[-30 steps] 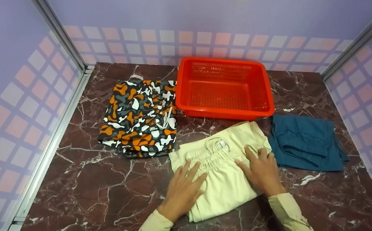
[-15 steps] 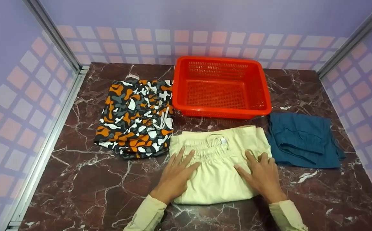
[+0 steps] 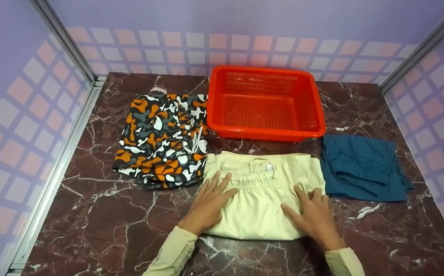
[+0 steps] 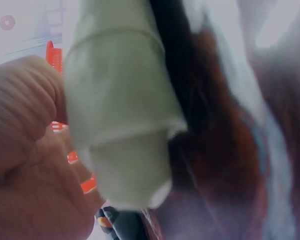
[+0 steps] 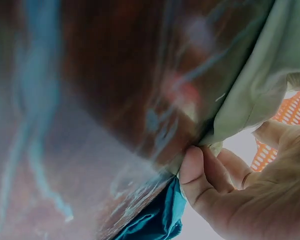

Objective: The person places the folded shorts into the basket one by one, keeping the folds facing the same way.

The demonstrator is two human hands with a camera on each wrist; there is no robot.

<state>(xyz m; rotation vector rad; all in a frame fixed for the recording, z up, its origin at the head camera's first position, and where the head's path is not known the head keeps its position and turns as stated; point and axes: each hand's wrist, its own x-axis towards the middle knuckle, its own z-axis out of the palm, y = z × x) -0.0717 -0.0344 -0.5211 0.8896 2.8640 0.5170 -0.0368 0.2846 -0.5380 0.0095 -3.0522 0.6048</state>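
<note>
Folded pale yellow drawstring pants (image 3: 260, 214) lie on the table in the head view, waistband away from me and cord loop on top. My left hand (image 3: 208, 205) rests on their left side with the fingers spread. On the right side lies my right hand (image 3: 313, 214), thumb and index finger extended, the other fingers bent near the edge. In the left wrist view the folded layers of the pants (image 4: 120, 100) stand close beside my left hand (image 4: 40, 190). My right hand (image 5: 250, 200) is at the cloth's edge in the right wrist view.
A red plastic basket (image 3: 264, 133) stands behind the pants, with nothing inside. Folded camouflage-print shorts (image 3: 160, 145) with a white cord lie left, and a folded teal garment (image 3: 359, 157) lies right, close against the pants. Patterned panels (image 3: 191, 50) enclose the dark marble table (image 3: 103, 214).
The pants have turned from a slant to lie nearly square to the basket, and their near edge has moved away from me. Both hands stayed on the cloth, the left shifting slightly left and forward.
</note>
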